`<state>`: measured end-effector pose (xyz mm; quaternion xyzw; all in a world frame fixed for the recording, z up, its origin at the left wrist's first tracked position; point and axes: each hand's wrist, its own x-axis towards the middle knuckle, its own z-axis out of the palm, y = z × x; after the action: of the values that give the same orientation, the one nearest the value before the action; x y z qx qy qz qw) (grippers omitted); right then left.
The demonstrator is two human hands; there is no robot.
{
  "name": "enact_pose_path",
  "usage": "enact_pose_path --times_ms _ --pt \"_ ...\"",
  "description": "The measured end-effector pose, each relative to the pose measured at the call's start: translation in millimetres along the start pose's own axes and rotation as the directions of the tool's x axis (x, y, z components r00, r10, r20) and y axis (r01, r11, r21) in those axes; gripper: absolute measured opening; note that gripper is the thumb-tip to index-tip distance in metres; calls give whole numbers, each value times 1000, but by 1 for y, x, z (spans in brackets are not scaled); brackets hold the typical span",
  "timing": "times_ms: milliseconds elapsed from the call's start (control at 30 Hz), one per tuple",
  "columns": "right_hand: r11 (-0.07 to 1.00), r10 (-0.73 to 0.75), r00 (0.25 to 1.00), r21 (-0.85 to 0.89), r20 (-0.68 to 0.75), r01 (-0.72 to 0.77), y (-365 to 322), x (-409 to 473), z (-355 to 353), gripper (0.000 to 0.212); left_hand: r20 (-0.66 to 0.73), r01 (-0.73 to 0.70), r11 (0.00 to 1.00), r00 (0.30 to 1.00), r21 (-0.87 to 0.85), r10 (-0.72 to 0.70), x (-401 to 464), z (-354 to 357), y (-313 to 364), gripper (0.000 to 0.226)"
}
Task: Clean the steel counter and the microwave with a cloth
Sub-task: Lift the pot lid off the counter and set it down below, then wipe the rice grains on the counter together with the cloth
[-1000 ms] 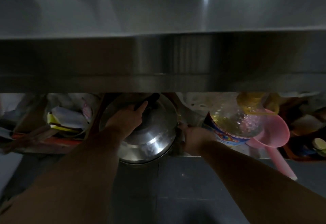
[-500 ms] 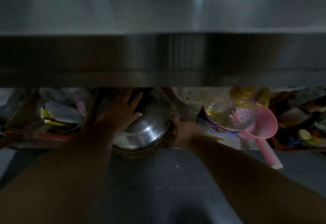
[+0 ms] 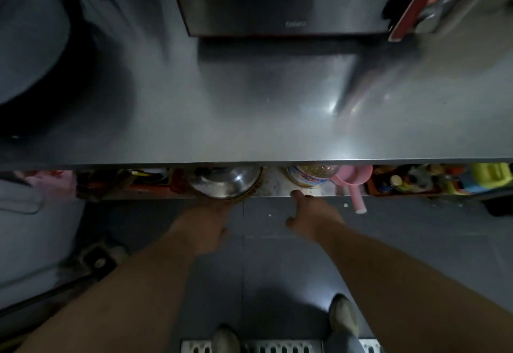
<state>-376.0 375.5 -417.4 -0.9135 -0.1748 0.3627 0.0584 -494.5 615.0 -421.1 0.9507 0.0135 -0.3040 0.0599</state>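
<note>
The steel counter fills the middle of the view, bare and streaked with glare. The dark microwave stands at its back. No cloth is visible. My left hand reaches below the counter's front edge, and its fingers touch the woven rim under a steel pot lid on the lower shelf. My right hand is beside it with one finger stretched toward the shelf edge, holding nothing.
On the lower shelf stand an oil bottle, a pink scoop and cluttered bottles. A large grey round vessel sits at the counter's left, and a red-edged item leans by the microwave. A floor drain grate lies at my feet.
The view rose from under the counter to above it, showing the countertop and microwave. My left hand left the pot lid and both hands drew back toward the shelf's front edge.
</note>
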Motion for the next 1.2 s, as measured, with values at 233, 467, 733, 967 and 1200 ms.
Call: enact_pose_path --times_ms 233,467,733,967,1200 --pt "1000 4 998 10 -62 -3 -8 -112 -88 79 -41 -12 1000 999 26 13 -98 -115 25 64" --pt "992 -31 976 116 -215 57 -6 -171 -207 70 -189 92 994 979 60 -79 -149 -249 43 62" --pt "995 -31 949 85 -314 60 89 -208 -302 71 -215 115 992 971 45 -103 -157 -324 130 66" --pt "989 111 950 125 -290 -77 225 -234 -343 72 -237 88 996 968 33 -77 -115 -354 246 60" --pt "960 226 936 222 -269 -168 323 -247 -362 73 -213 -58 996 974 71 72 -60 -380 353 62"
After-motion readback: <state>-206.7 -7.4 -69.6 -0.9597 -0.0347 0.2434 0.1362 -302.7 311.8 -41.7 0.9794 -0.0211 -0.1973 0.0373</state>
